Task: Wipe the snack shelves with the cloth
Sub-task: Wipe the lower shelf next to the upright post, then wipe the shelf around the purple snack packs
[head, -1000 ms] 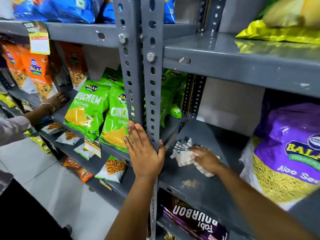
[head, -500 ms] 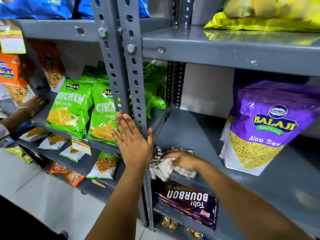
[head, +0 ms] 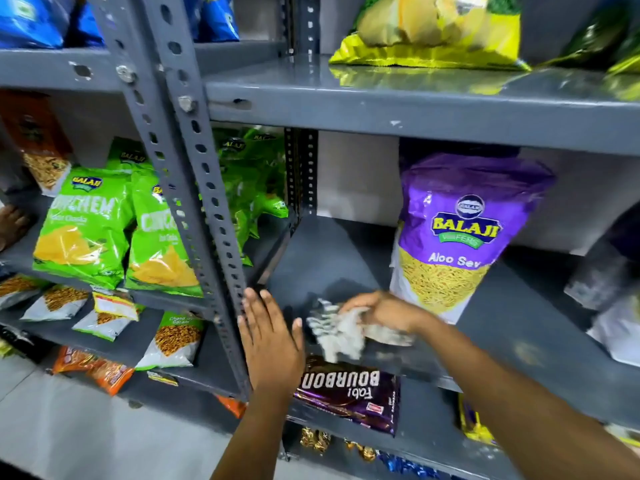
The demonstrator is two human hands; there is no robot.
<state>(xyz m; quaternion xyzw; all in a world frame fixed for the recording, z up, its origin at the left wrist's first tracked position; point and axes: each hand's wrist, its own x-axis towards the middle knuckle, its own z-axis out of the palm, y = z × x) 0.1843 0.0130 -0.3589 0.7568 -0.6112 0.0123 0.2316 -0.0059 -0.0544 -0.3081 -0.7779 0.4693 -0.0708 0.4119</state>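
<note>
Cloth: the white and grey striped cloth [head: 341,329] is lying bunched at the front edge of the middle grey shelf [head: 332,258], lower centre of the frame, just left of the purple Aloo Sev bag [head: 460,237].
Cloth handling: it is looking soft, limp and light, so it is likely folding and trailing; a bunched handful pressed flat is probably giving the best wipe. Part of it is hanging over the shelf lip.
Right hand: the right hand [head: 384,311] is pressing down on the cloth, fingers curled and clamped on its right part; motion blur is hiding the fingertips.
Left hand: the left hand [head: 270,337] is lying flat against the perforated upright post [head: 194,188], fingers straight and slightly apart, gripping nothing.
Cloths: one.
Purple Aloo Sev bags: one standing upright in clear view; more packets at the right edge are too blurred to count.
Green chip bags: two in front [head: 83,226], more behind, uncountable.
Bourbon biscuit packs: one [head: 349,393], on the shelf below.
Other hands: part of one at the left edge [head: 10,223].
</note>
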